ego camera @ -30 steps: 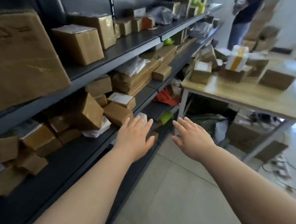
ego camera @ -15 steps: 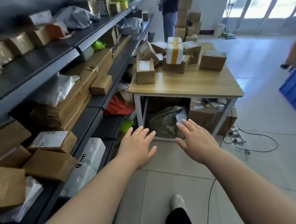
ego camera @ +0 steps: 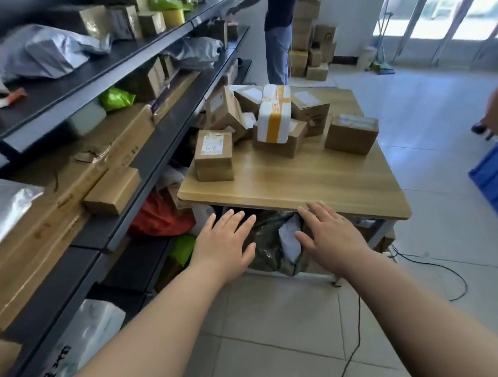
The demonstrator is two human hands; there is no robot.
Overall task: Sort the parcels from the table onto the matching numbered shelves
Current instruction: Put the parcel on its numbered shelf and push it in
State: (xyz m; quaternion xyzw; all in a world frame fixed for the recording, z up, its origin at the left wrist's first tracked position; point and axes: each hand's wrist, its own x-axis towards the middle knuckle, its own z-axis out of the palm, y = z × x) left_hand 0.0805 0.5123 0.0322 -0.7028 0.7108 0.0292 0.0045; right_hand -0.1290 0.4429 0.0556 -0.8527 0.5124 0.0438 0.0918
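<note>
you are turning from shelves (ego camera: 163, 141) toward table (ego camera: 300, 191), now much closer than second ago. left hand (ego camera: 225, 245) and right hand (ego camera: 332, 238) reaching forward, both spread, holding nothing. parcels (ego camera: 275, 119) lying beyond fingertips; nearest labelled box (ego camera: 213, 155) sitting near left, untouched.

A parcel sorting room: dark shelves (ego camera: 135, 58) crowded with cartons, labelled boxes (ego camera: 213, 155) heaped on a table (ego camera: 300, 185).

Bright daylight floods in from the glass doors (ego camera: 446, 7) top right, blown out, while wide-angle bending and blur smear the shelves (ego camera: 95, 81) at left.
</note>
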